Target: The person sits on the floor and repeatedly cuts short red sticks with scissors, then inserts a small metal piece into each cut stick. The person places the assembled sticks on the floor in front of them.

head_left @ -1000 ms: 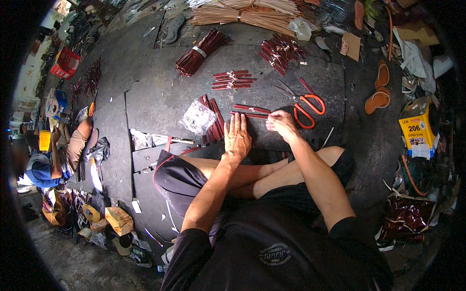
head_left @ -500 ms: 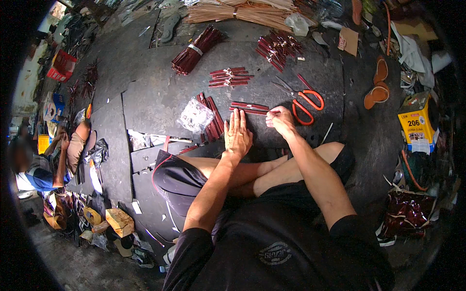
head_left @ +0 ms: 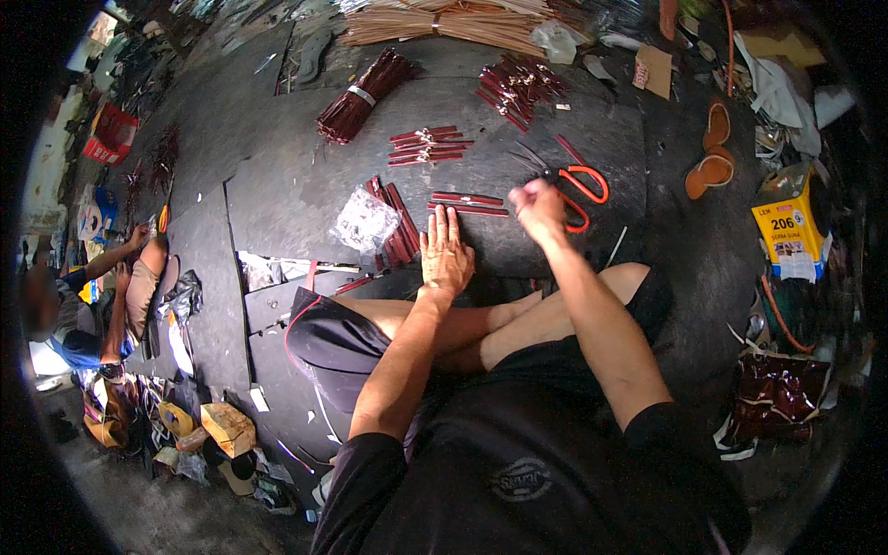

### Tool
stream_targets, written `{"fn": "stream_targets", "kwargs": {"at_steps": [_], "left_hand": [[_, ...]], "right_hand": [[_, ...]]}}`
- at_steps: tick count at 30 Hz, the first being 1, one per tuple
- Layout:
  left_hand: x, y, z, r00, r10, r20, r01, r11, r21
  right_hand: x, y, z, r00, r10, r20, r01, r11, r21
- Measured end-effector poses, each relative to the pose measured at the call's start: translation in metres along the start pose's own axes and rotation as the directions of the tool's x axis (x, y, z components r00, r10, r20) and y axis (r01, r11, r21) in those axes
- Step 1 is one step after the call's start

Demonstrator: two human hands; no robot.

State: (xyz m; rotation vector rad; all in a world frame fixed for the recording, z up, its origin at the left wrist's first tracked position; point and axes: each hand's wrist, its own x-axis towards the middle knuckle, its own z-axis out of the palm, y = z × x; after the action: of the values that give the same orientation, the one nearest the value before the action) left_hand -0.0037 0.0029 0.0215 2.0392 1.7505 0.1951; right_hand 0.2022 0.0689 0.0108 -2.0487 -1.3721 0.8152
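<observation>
Two dark red glossy strips lie side by side before me, a far strip and a near strip. My left hand rests flat, its fingertips on the left end of the near strip. To the right of the strips hovers my right hand, its fingers smeared by motion; whether they hold anything is hidden. Close beyond that hand lie scissors with orange handles, blades pointing away to the left. One single red strip lies past them. Left of my left hand, more red strips sit beside a crumpled clear plastic bag.
Farther off are a small row of red strips with shiny bits, a banded bundle and a loose pile. Tan sticks line the far edge. Sandals and a yellow box stand right. Another person sits left.
My right hand has left the right end of the near strip, rising and now blurred. My left hand stays on the strip. The whole view has shifted slightly.
</observation>
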Motion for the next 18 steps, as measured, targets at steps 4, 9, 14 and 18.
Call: {"fn": "stream_targets", "kwargs": {"at_steps": [4,9,14,18], "left_hand": [[0.0,-0.002,0.004,1.0,0.02,-0.024,-0.02,1.0,0.001],[0.0,-0.004,0.007,0.999,0.026,-0.02,-0.026,1.0,0.001],[-0.001,-0.002,0.002,1.0,0.011,0.0,-0.012,1.0,0.005],[-0.002,-0.004,0.007,1.0,0.021,-0.017,-0.021,1.0,0.017]], "right_hand": [[0.022,-0.023,-0.072,0.981,-0.159,-0.115,0.09,0.884,-0.459],[0.03,-0.008,-0.078,0.995,0.094,0.02,-0.052,0.699,-0.713],[0.032,-0.014,-0.083,0.986,0.096,0.14,0.024,0.741,-0.671],[0.012,-0.078,-0.112,0.971,0.003,0.24,0.149,0.778,-0.611]]}}
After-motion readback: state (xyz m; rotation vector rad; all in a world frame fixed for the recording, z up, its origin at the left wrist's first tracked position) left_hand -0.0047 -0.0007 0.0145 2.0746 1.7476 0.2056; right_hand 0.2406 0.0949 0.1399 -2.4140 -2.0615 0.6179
